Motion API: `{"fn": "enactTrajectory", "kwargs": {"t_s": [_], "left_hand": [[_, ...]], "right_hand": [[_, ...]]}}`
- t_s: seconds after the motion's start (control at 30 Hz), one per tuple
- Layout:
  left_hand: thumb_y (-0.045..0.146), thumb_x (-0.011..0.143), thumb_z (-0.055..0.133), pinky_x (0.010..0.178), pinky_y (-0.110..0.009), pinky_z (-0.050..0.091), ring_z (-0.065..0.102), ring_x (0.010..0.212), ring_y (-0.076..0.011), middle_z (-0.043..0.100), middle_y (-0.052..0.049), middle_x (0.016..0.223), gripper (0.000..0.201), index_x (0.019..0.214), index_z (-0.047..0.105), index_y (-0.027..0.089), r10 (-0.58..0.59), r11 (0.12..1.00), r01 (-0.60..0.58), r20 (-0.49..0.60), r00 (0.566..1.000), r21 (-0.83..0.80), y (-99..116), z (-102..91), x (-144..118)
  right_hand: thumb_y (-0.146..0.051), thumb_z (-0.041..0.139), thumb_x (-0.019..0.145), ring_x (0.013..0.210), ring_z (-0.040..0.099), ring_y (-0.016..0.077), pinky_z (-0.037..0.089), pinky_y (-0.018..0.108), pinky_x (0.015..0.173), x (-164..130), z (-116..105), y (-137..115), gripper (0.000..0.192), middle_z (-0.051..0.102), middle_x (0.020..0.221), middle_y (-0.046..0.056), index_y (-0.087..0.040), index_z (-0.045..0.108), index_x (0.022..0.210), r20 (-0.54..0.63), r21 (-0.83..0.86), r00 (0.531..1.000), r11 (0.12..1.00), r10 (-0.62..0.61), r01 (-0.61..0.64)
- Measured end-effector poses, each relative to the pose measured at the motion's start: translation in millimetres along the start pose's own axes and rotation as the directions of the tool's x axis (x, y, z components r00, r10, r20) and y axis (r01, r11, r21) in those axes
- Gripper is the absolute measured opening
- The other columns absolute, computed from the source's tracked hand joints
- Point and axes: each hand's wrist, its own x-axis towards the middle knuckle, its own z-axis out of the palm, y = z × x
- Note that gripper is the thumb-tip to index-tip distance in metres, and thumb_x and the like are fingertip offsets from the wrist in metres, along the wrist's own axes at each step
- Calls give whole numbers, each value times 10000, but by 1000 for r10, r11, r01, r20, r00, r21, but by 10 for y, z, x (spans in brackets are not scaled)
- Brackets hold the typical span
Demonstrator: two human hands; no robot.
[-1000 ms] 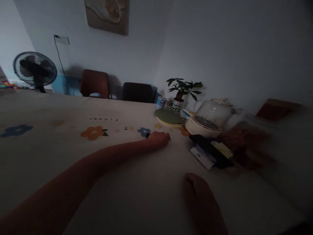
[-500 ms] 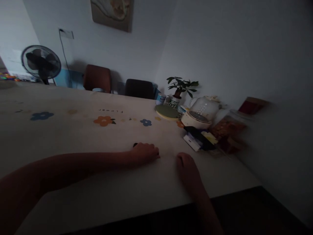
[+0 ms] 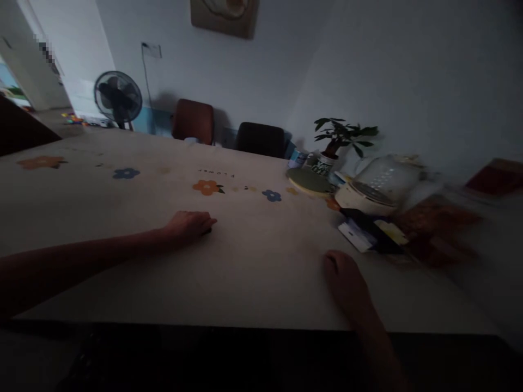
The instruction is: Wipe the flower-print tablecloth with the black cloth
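Note:
My left hand (image 3: 188,224) lies palm down on the flower-print tablecloth (image 3: 122,218), fingers curled over a small dark object (image 3: 207,231) that only peeks out at the fingertips; what it is I cannot tell. My right hand (image 3: 346,279) rests on the cloth near the front edge, fingers curled under, with nothing visible in it. The room is dim.
At the right back of the table stand a glass kettle on a white base (image 3: 373,190), a green round mat (image 3: 308,181), a potted plant (image 3: 339,142), a can (image 3: 297,158) and dark and white flat items (image 3: 370,234). Two chairs (image 3: 194,121) and a fan (image 3: 118,99) stand beyond.
My left hand has slid leftward across the cloth with the small dark object under it. My right hand has stayed near the front edge. The view has shifted.

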Motion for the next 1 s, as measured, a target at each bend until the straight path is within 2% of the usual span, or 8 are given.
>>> {"fn": "enactTrajectory", "kwargs": {"t_s": [0.23, 0.47, 0.6, 0.67, 0.77, 0.87, 0.93, 1.0], "left_hand": [[490, 978, 209, 638, -321, 307, 603, 816, -245, 631, -116, 867, 469, 821, 533, 190, -281, 947, 288, -64, 957, 139, -1212, -171, -444], [535, 959, 185, 761, -374, 421, 614, 1003, -325, 644, -158, 1088, 540, 987, 580, 168, -523, 813, 552, -183, 832, 187, -2384, -358, -556], [519, 954, 186, 816, -439, 447, 597, 1060, -378, 618, -200, 1169, 558, 1041, 587, 140, -621, 738, 653, -208, 756, 172, -2795, -476, -627], [519, 951, 184, 831, -446, 450, 595, 1064, -376, 615, -202, 1172, 561, 1038, 590, 141, -629, 732, 659, -201, 751, 170, -2806, -490, -645], [544, 942, 188, 814, -419, 451, 604, 1025, -349, 629, -177, 1118, 561, 1009, 582, 151, -591, 775, 610, -150, 793, 167, -2568, -427, -617], [516, 938, 219, 782, -368, 439, 606, 995, -296, 615, -141, 1153, 506, 1068, 562, 168, -467, 871, 479, -113, 877, 112, -2073, -299, -528], [462, 941, 249, 769, -344, 429, 605, 991, -260, 594, -111, 1208, 446, 1116, 558, 191, -327, 941, 333, -84, 941, 62, -1634, -212, -432], [431, 953, 263, 758, -333, 426, 608, 969, -238, 604, -89, 1180, 412, 1096, 577, 205, -183, 982, 184, -31, 983, 34, -1138, -138, -304]], "right_hand": [[-475, 333, 798, 1015, 602, 337, 448, 491, 948, 75, -41, 26, 373, 653, 1013, 211, -197, 570, 873, 79, -54, 996, 998, 41, -37], [-519, 322, 800, 997, 621, 385, 455, 518, 934, 179, 29, 243, 363, 664, 1012, 235, -234, 542, 840, 137, -109, 988, 992, 74, -60], [-546, 343, 766, 1003, 628, 388, 460, 511, 940, 208, 39, 316, 375, 666, 1019, 245, -238, 550, 822, 143, -99, 983, 990, 111, -97], [-553, 334, 761, 984, 631, 393, 466, 517, 926, 206, 35, 305, 387, 669, 998, 245, -234, 546, 816, 150, -112, 981, 988, 121, -105], [-522, 306, 788, 990, 624, 389, 462, 518, 926, 176, 26, 232, 387, 668, 983, 229, -218, 541, 837, 138, -154, 988, 987, 73, -51], [-496, 283, 796, 1031, 608, 380, 444, 510, 965, 134, 6, 120, 405, 658, 1014, 233, -194, 545, 863, 115, -185, 993, 983, 39, -18], [-495, 268, 795, 1038, 601, 378, 439, 513, 975, 109, -13, 54, 433, 651, 1024, 241, -178, 553, 871, 106, -184, 994, 983, 35, -16], [-498, 269, 798, 1032, 601, 372, 444, 520, 968, 86, -32, 13, 453, 647, 1029, 241, -165, 563, 885, 105, -167, 994, 986, 39, -21]]}}
